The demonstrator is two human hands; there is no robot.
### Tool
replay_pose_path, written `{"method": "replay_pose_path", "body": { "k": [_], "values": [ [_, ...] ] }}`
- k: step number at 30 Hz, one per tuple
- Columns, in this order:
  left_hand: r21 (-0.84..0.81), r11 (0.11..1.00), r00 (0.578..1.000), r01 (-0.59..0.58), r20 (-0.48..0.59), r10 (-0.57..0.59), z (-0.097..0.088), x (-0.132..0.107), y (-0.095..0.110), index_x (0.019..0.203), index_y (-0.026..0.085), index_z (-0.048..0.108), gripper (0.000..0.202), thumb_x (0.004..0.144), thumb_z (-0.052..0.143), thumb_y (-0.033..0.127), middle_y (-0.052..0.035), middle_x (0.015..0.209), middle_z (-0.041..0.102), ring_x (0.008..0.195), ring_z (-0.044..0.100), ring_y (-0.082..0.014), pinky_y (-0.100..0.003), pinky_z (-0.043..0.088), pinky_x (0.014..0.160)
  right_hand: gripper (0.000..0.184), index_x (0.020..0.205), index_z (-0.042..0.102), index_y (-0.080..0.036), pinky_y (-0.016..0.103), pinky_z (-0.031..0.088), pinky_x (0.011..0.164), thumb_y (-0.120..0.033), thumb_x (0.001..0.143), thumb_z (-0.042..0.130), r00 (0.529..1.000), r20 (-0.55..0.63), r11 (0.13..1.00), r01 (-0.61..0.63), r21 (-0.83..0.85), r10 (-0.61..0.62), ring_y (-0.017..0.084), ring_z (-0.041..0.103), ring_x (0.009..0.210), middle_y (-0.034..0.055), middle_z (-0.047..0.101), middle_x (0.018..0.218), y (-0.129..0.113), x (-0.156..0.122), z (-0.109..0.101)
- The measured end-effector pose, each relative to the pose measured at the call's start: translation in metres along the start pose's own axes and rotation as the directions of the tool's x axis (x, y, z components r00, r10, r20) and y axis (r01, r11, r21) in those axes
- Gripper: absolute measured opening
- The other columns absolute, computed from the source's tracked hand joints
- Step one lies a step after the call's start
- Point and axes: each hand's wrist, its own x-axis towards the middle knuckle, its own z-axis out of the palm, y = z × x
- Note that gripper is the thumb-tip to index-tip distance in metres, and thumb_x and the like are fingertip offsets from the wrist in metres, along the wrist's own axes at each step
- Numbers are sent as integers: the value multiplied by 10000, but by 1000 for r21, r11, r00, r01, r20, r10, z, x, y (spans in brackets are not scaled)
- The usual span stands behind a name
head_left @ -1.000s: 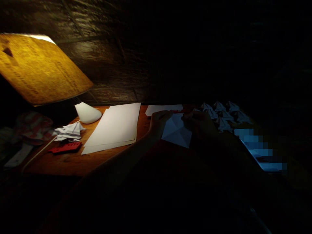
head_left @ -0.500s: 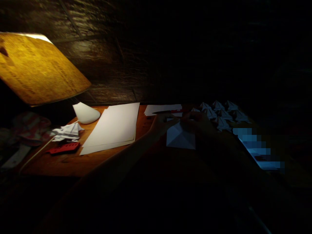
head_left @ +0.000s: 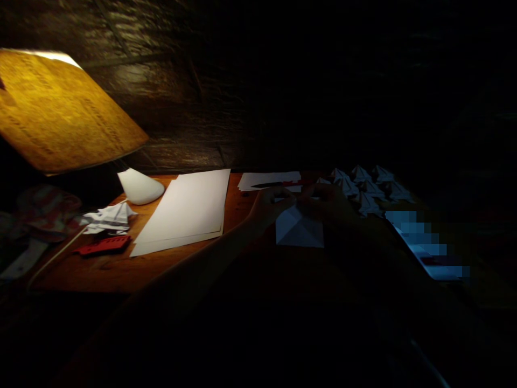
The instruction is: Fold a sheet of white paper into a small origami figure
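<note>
Half in shadow, the table (head_left: 91, 276) stretches before me; left hand (head_left: 267, 203) and right hand (head_left: 330, 202) pinch a creased paper (head_left: 299, 230) between them, grip narrow, near folded paper shapes (head_left: 367, 203).

Mottled amber lampshade (head_left: 67, 110) — white sheets (head_left: 186, 210), bluish-grey creased paper (head_left: 299, 230)

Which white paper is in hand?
The small creased paper at centre, its far end between the left hand and right hand. The large sheets, small back stack and folded shapes lie on the table, unheld.
</note>
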Motion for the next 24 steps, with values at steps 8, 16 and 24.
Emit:
{"method": "replay_pose_path", "body": {
  "k": [8, 16, 24],
  "values": [
    [-12, 1000, 998, 5, -62, -6, -6, 2, 4, 670, 184, 702, 133, 700, 750, 305, 1, 688, 658, 694, 581, -138, -269, 446, 685, 264, 653, 699, -186, 307, 469, 615, -416, 675, 828, 996, -73, 991, -42, 129, 52, 147, 584, 625, 28, 672, 675, -4, 2, 1],
    [-62, 996, 987, 61, -142, -70, -11, 6, -2, 722, 178, 726, 190, 675, 792, 350, -12, 712, 682, 672, 601, -140, -254, 440, 617, 239, 576, 669, -198, 327, 482, 658, -374, 645, 814, 975, -216, 987, -14, 163, 49, 162, 597, 648, 27, 662, 643, -12, 3, -2],
    [-218, 973, 978, 78, -175, -118, -14, 7, 1, 631, 168, 677, 269, 630, 851, 373, 3, 624, 619, 591, 556, -111, -237, 412, 547, 289, 586, 646, -200, 300, 431, 578, -391, 600, 861, 961, -264, 974, -18, 225, 79, 139, 556, 600, 17, 634, 631, -17, 2, -1]
  ]
}}
